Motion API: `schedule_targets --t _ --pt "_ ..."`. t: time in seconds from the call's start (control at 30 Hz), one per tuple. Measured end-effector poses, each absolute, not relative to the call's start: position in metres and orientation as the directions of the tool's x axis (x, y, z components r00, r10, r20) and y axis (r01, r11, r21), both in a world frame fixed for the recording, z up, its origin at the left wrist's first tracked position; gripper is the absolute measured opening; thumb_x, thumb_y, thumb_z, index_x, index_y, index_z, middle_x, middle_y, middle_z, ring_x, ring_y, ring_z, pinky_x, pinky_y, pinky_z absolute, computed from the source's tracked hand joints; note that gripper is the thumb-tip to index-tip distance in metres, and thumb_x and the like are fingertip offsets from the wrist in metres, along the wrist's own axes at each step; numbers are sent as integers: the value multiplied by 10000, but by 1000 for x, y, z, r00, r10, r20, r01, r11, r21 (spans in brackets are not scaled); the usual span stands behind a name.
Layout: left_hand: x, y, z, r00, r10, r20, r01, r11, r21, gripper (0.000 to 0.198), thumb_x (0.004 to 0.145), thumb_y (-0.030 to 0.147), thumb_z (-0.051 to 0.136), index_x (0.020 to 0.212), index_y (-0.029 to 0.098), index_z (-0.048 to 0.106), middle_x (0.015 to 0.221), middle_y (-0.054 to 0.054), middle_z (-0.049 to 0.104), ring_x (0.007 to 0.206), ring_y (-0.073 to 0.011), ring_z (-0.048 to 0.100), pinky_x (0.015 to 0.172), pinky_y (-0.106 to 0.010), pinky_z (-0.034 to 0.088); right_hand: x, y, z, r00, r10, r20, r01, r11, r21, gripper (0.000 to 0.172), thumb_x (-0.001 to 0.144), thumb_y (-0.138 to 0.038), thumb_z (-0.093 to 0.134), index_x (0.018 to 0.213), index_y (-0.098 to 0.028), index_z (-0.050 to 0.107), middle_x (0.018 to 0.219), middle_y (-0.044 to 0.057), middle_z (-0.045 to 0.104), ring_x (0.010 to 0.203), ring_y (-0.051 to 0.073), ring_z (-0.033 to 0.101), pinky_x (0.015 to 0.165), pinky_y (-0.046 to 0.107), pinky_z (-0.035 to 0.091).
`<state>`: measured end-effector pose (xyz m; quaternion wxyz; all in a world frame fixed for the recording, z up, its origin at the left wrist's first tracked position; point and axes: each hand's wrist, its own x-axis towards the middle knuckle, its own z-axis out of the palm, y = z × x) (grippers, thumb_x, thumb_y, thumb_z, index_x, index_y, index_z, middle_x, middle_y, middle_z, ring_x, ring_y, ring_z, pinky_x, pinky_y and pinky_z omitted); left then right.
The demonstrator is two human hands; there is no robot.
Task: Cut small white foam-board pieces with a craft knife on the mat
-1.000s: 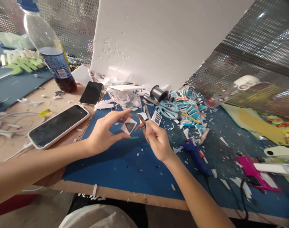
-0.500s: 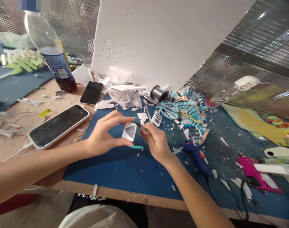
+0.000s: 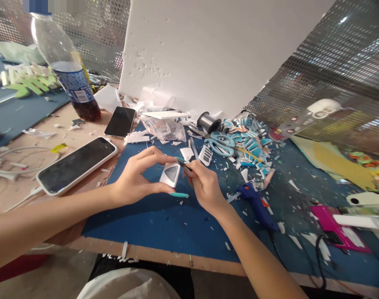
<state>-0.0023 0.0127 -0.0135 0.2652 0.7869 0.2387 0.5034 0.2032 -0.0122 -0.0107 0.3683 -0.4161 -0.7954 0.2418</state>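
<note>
Between the thumb and fingers of my left hand (image 3: 142, 176) is a small white block (image 3: 169, 174) with a grey triangular patch on its face. My right hand (image 3: 206, 182) pinches a thin dark tool (image 3: 184, 165), whose tip meets the block's upper right corner by my left fingertips. Its exact kind is hidden by my fingers. Just beyond the hands lie a white piece with dark bars (image 3: 206, 155) and light blue scissors (image 3: 220, 144). A blue glue gun (image 3: 258, 207) rests to the right of my right hand.
A white-cased phone (image 3: 79, 166), a second phone (image 3: 120, 121) and a cola bottle (image 3: 75, 89) stand or lie on the left. Blue and white scraps (image 3: 251, 143) and a wire spool (image 3: 208, 122) lie before a white foam board (image 3: 201, 54). A magenta tool (image 3: 340, 228) is at right.
The white block and my left fingertips have shifted very slightly to the right. My right hand keeps its grip on the dark tool, nearly still.
</note>
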Motion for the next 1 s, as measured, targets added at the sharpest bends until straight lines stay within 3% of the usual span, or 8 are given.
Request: schedule_targets --t 0.2,0.43,0.83,1.0 --pt "-2 13 -14 384 643 663 90 -741 666 512 639 414 766 1078 189 627 850 -37 598 775 -150 558 718 -280 494 202 -11 -9 -388 828 405 496 558 -665 241 968 -247 313 779 -208 458 676 1 406 579 132 429 532 252 342" --pt "-1 14 -19 378 622 686 -8 -739 674 457 635 360 783 1029 179 636 916 -72 627 839 -172 580 761 -311 515 198 -12 -9 -402 747 529 578 655 -486 195 931 -112 337 794 -209 436 663 -4 404 583 139 397 537 254 330" --pt "-1 15 -19 411 603 684 -64 -729 681 455 612 276 809 1027 181 651 927 -78 640 859 -173 602 795 -312 533 197 -14 -11 -416 733 538 578 670 -467 187 923 -89 342 815 -202 445 665 -11 400 595 136 410 521 249 351" --pt "-2 14 -16 443 701 560 -70 -595 801 466 658 249 787 1103 214 652 989 -79 647 936 -193 616 854 -317 522 199 -12 -14 -428 723 541 605 675 -423 181 928 -93 337 821 -205 430 692 8 423 646 155 444 564 269 393"
